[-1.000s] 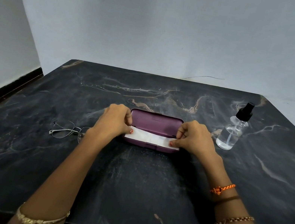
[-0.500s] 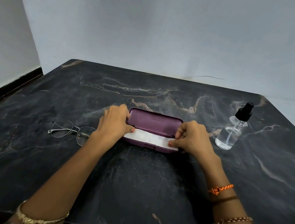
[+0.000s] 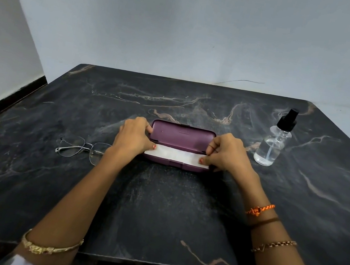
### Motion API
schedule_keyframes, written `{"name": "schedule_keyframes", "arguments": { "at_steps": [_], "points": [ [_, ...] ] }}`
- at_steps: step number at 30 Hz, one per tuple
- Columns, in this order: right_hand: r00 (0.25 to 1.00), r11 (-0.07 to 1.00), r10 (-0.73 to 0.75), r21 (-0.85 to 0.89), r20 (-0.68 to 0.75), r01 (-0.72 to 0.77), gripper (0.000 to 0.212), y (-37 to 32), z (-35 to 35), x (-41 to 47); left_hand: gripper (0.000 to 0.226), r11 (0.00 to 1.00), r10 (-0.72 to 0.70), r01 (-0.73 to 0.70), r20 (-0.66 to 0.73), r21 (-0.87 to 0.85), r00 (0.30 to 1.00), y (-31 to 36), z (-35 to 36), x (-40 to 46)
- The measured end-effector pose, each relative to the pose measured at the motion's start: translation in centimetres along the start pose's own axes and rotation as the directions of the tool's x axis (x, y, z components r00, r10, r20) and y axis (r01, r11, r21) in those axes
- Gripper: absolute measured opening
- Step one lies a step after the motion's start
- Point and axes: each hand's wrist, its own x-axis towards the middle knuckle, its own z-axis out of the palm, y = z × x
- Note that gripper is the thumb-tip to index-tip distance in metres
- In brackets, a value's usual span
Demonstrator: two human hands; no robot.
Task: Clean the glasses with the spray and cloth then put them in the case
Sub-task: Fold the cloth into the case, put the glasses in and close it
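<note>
Thin metal-framed glasses (image 3: 81,149) lie untouched on the dark marbled worktop (image 3: 167,212), just left of your left hand (image 3: 134,135). Both it and your right hand (image 3: 227,153) pinch the ends of the white cloth (image 3: 177,155) lying in the open purple hard-shell case (image 3: 181,138), apparently to lift it out. The clear spray bottle (image 3: 274,142) stands upright at right.

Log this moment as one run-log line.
left hand: on cloth end | right hand: on cloth end | cloth: in open case | glasses: on table, left | spray bottle: upright, right

head view looks forward and down, close over the table (image 3: 178,214).
</note>
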Motion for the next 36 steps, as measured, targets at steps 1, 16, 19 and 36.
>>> {"name": "schedule_keyframes", "arguments": {
  "at_steps": [1, 16, 19, 36],
  "points": [
    [1.000, 1.000, -0.005, -0.003, -0.007, 0.005, 0.029, 0.1, 0.0, 0.0, 0.031, 1.000, 0.007, -0.007, -0.001, -0.003, 1.000, 0.0, 0.0, 0.0],
    [0.946, 0.988, -0.127, -0.121, -0.299, 0.094, 0.031, 0.4, 0.7, -0.1, 0.018, 0.992, 0.113, -0.101, -0.162, 0.079, 0.980, 0.0, 0.4, -0.3],
    [0.860, 0.977, -0.209, -0.145, -0.465, 0.159, 0.026, 0.1, 0.9, -0.3, 0.016, 0.982, 0.172, -0.144, -0.269, 0.123, 0.948, 0.3, 0.3, -0.6],
    [0.386, 0.542, -0.840, -0.563, -0.381, 0.624, 0.026, -4.9, 7.6, -3.8, 0.014, 0.815, 0.572, -0.510, -0.527, 0.276, 0.628, -6.6, -6.9, -2.7]
  ]
}}
